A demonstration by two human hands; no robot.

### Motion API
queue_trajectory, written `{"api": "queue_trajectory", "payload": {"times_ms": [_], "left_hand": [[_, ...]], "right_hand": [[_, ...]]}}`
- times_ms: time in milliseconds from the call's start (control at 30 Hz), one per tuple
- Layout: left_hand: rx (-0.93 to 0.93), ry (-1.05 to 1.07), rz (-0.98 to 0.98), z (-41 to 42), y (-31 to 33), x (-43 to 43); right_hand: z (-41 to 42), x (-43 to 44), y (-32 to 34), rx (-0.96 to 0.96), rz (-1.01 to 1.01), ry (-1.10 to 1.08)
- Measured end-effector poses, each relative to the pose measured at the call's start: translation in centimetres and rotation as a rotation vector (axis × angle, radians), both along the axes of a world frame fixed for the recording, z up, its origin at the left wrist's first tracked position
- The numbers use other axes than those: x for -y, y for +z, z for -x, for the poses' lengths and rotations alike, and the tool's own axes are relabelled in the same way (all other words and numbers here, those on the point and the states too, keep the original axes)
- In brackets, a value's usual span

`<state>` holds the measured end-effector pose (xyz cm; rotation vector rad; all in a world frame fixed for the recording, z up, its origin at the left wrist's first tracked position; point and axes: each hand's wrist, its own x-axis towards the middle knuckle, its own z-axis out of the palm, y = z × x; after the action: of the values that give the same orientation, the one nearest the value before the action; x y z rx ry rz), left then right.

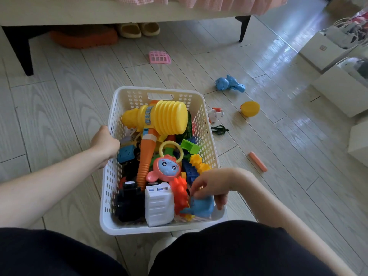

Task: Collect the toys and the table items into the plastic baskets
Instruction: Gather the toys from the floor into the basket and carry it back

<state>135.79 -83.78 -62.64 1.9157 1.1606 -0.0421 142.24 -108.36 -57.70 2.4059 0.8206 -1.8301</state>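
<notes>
Right hand [211, 188] seems to grip a blue toy [201, 208] into the basket [111, 196]; left hand [104, 141] clasps its rim; floor toys next.

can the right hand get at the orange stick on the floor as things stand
Probably yes. The orange stick lies alone on bare floor to the right of the basket, with nothing around it. But the right hand is over the basket, fingers on a blue toy, so it must let go first.
</notes>
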Motion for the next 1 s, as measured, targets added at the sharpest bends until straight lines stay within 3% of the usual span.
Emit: {"api": "queue_trajectory", "payload": {"times_ms": [167,300,400,533,567,667,1000], "left_hand": [[-0.006,-0.008,-0.009,0.1,-0.1,-0.1],[-0.018,-0.024,-0.019,0.1,0.1,0.0],[-0.024,-0.022,-0.014,0.3,0.2,0.2],[-0.046,-0.038,-0.007,0.3,0.0,0.1],[-0.051,-0.034,0.000,0.4,-0.1,0.0],[-0.050,-0.027,0.014,0.4,0.1,0.1],[0.026,0.110,0.032,-1.2,0.3,1.9]], "right_hand": [[-0.1,-0.7,-1.2,0.149,0.036,0.008],[0.5,-0.1,-0.8,0.267,-0.120,-0.140],[0.9,0.4,-1.1,0.435,-0.197,-0.074],[0.5,1.7,-2.6,0.897,-0.661,-0.622],[0.3,1.9,-3.0,0.914,-0.679,-0.737],[-0.4,2.2,-4.8,0.666,-0.649,-0.871],[-7.9,1.7,-3.7,0.668,-0.679,-0.718]]}}
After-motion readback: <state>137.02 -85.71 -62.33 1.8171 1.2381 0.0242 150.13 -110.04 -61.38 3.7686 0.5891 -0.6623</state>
